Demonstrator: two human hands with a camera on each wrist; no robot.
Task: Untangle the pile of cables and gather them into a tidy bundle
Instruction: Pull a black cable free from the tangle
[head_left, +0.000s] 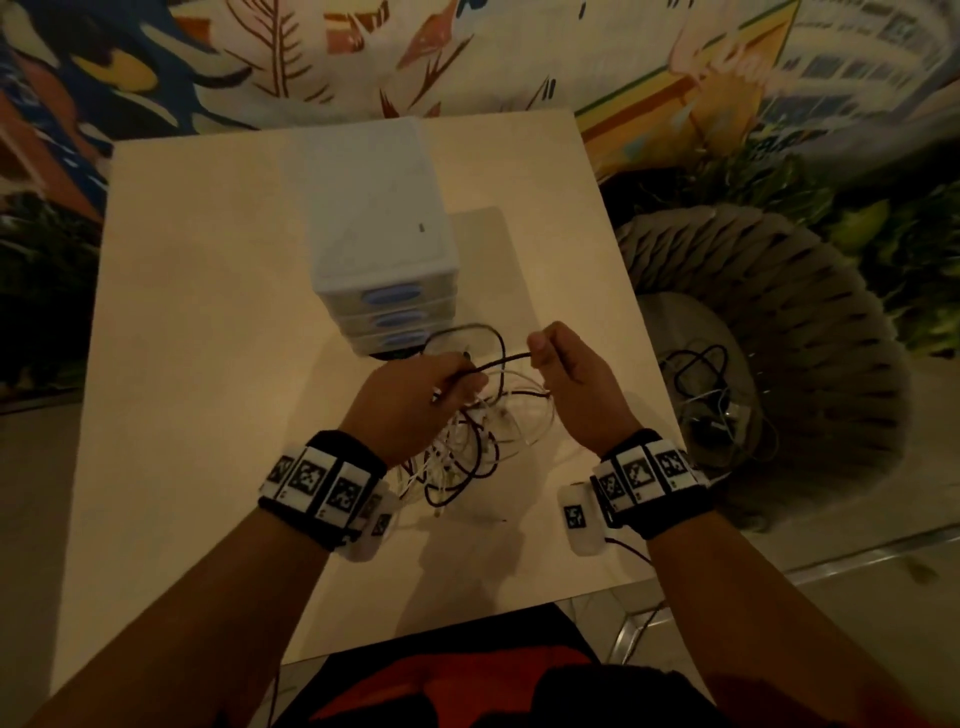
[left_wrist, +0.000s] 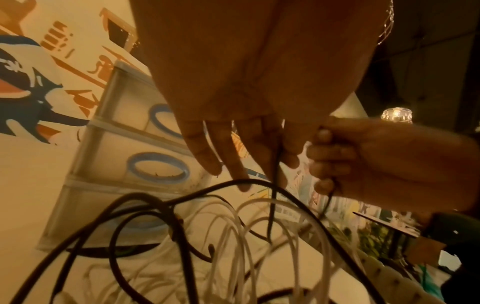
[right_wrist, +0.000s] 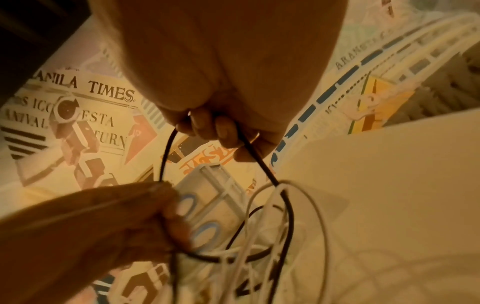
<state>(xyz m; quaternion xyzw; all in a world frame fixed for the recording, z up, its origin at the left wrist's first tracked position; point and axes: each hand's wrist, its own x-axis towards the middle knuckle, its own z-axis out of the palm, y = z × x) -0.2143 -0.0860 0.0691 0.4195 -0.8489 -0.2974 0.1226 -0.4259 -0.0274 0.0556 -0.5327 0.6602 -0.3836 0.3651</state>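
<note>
A pale square desk (head_left: 197, 322) carries a small white drawer unit (head_left: 382, 249) with three blue-handled drawers, standing toward its far side. Just in front of it, a tangle of black and white cables (head_left: 467, 457) lies on the desktop.

Matt table (head_left: 208, 312), plastic drawers (head_left: 374, 218)
</note>
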